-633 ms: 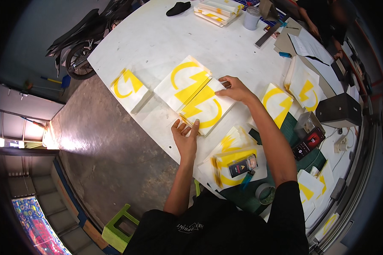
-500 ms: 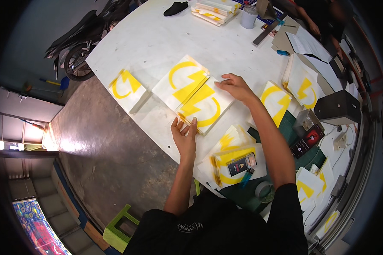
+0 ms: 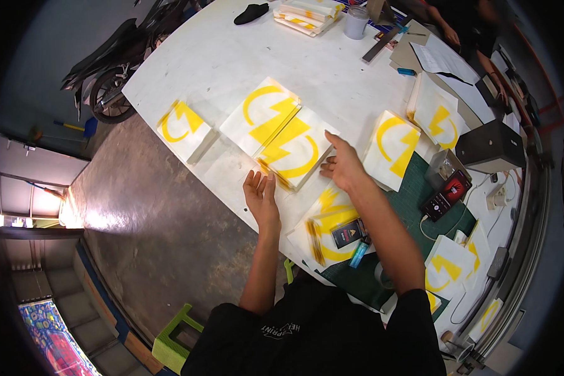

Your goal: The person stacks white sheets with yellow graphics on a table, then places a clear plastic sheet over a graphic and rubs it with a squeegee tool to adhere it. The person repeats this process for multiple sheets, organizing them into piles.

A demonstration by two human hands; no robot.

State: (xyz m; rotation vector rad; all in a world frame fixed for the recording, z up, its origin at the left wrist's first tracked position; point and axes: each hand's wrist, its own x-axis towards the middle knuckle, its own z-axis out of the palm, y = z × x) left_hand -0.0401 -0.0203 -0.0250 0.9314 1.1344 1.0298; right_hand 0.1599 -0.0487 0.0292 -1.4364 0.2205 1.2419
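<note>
Though close beside the stacks, left hand [image 3: 260, 195]: empty, fingers upright and loosely parted, just by the lower corner of the nearer stack; cannot tell whether touching.
Right hand [image 3: 346, 166]: empty, wide, fingers spread and pointing left toward the right-hand edge of the same stack; contact there too close to judge.
Nearer stack [image 3: 296, 148]: white with yellow bolt and curve, flat on the bench [image 3: 232, 59], up and right of the left hand, left of the right hand.
Farther stack [image 3: 261, 118]: same print, side by side with the nearer stack along a narrow seam, beyond the left hand and well apart from the right.
Single stack [image 3: 183, 128]: off to the left, near the bench's edge.
Right-side stack [image 3: 391, 149]: just beyond the right hand, partly over the green mat [image 3: 351, 279].
Loose packets [image 3: 323, 229]: below the right hand, with dark small box [image 3: 346, 233] and blue lighter [image 3: 359, 254] on top.
Phone [image 3: 447, 195]: face up, farther right, cable attached.
</note>
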